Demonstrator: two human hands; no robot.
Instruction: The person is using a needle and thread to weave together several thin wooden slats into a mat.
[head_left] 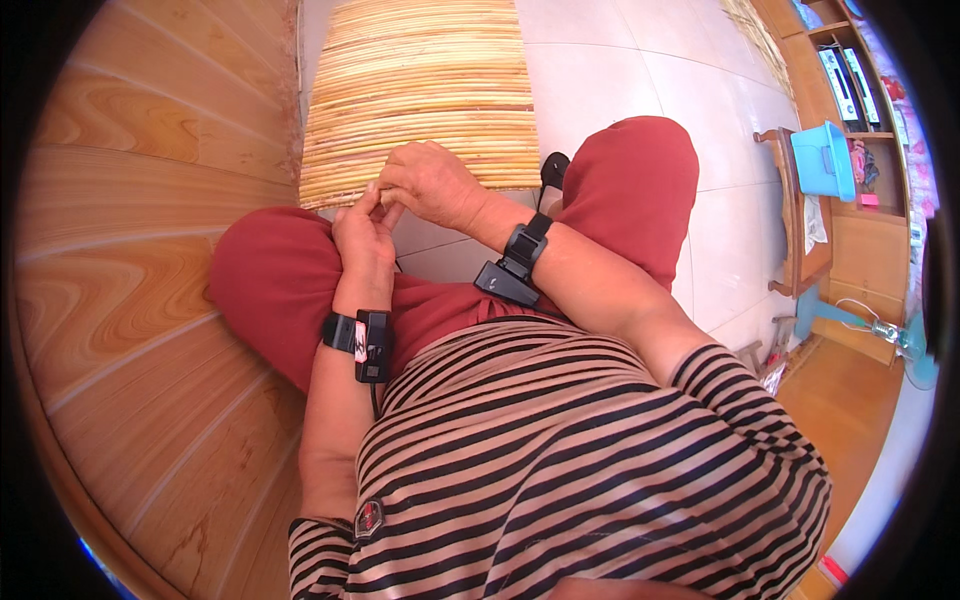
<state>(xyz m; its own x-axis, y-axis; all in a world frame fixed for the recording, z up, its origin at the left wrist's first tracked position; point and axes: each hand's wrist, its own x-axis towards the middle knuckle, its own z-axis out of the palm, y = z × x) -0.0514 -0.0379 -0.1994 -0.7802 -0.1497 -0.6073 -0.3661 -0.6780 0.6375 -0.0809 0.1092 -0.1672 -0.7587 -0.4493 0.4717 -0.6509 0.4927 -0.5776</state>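
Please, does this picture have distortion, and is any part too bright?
Head view: lines on the wooden surface at left bend near the rim, and the corners are black; in the head view, the far part of the reed mat looks pale, almost washed out.

The reed mat (425, 100) looks ribbed, dry and faintly shiny, the floor tiles (730, 120) smooth and glossy, the wood-grained panelling (140, 300) satiny, the trousers (640, 185) and striped shirt (590, 450) matt cloth, the blue tub (818, 165) smooth plastic, and the wrist-worn boxes (507, 285) black plastic.
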